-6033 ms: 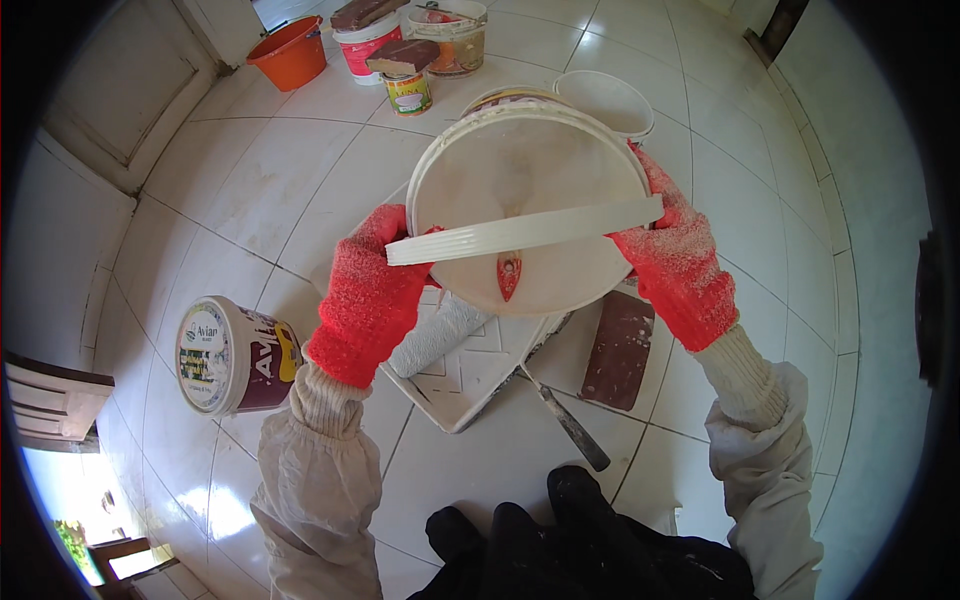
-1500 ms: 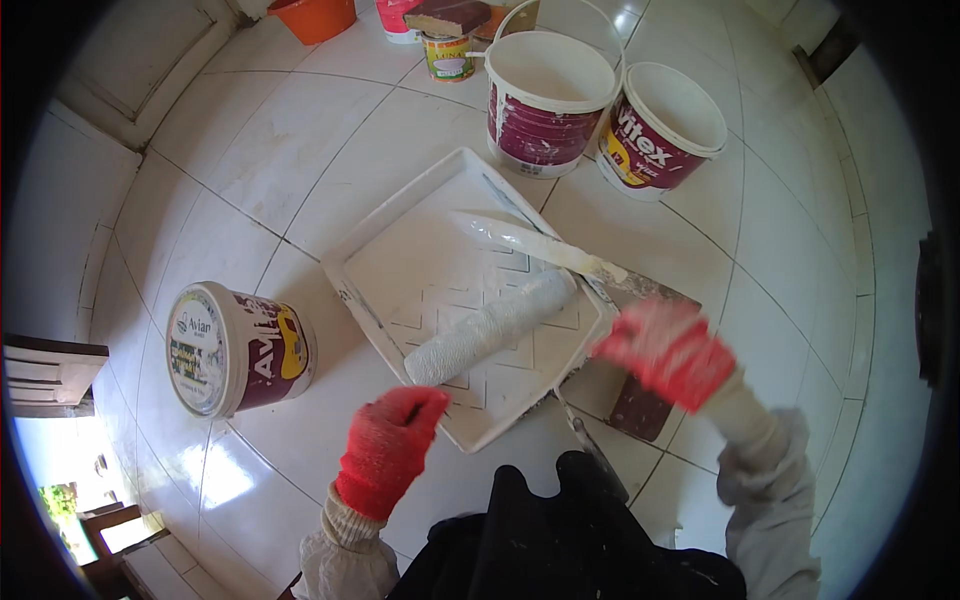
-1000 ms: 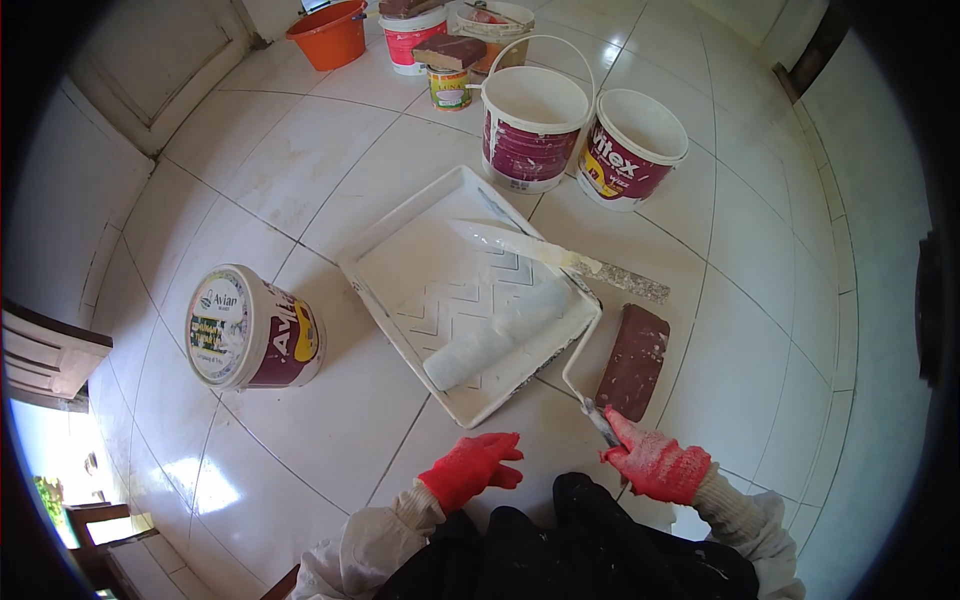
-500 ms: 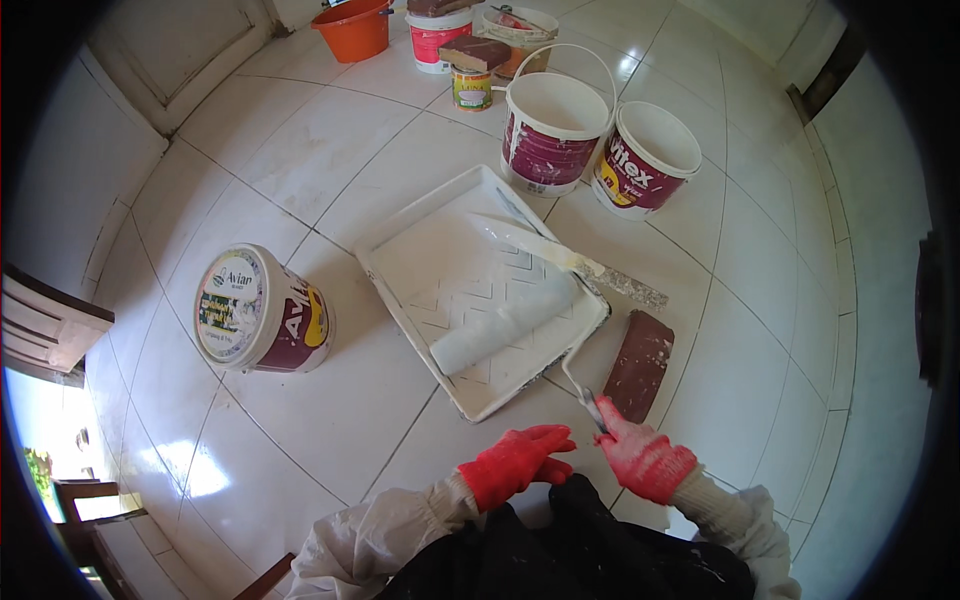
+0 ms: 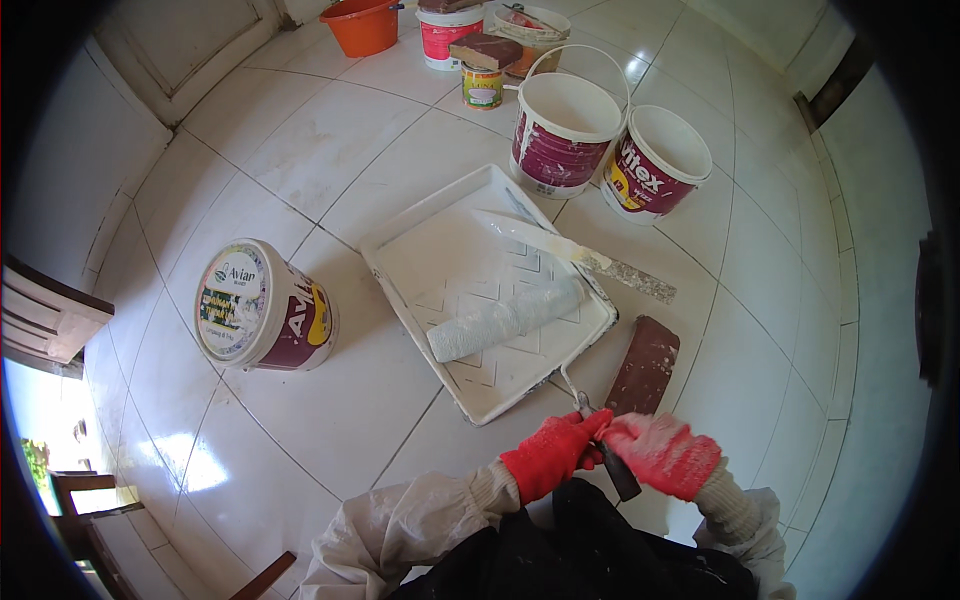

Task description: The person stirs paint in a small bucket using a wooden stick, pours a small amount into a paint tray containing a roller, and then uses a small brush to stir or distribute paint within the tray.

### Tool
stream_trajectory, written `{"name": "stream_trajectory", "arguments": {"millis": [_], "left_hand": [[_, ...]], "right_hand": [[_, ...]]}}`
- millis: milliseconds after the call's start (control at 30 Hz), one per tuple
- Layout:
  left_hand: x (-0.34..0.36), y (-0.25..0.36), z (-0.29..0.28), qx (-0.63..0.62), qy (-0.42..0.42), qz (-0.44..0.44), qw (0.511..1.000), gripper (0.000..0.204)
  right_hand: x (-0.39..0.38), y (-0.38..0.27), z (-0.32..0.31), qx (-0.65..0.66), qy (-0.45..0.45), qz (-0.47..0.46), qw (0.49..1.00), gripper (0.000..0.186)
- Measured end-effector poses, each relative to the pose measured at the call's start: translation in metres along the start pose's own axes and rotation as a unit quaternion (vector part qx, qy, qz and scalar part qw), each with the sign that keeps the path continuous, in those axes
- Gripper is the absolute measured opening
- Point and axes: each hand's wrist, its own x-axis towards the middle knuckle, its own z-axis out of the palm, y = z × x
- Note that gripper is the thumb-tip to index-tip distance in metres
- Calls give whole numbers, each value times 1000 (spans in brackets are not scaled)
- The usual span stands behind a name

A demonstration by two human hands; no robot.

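Observation:
A white-coated paint roller lies across the ridged part of a white paint tray. Its wire frame passes over the near right edge to a dark handle. My left hand, in a red glove, is closed round the upper handle. Against the handle's other side, my right hand is gloved too and slightly smeared by motion; its fingers are curled and pinch at the handle. A paint-smeared flat stick rests across the tray's right rim, one end inside. Beside the tray lies a dark red-brown block.
Left of the tray stands a lidded paint bucket. Beyond it on the right are two open buckets, one with a raised handle, another beside it. A small can, an orange basin and more pails stand at the back.
My left hand has moved right and closed on the roller handle. My right hand has shifted right, showing the handle's lower end. The roller has turned slightly in the tray.

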Motion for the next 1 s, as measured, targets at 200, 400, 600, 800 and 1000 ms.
{"name": "stream_trajectory", "arguments": {"millis": [200, 400, 600, 800, 1000], "left_hand": [[-5, 6, 20, -40, -64, -19, 997, 41], [-15, 2, 25, -74, -110, -10, 991, 40], [-6, -7, 26, 12, -142, 53, 988, 41], [12, 35, -10, 593, 76, 463, 655, 19], [131, 114, 7, 708, 302, 354, 531, 44]], "right_hand": [[44, 25, -24, -212, 521, -214, 799, 38], [29, -12, -35, -190, 194, 15, 962, 44], [-2, 47, -3, 153, -103, 92, 979, 49], [-15, 36, 4, 268, -152, 118, 944, 53], [-27, 16, 15, 140, -87, 149, 975, 67]]}}
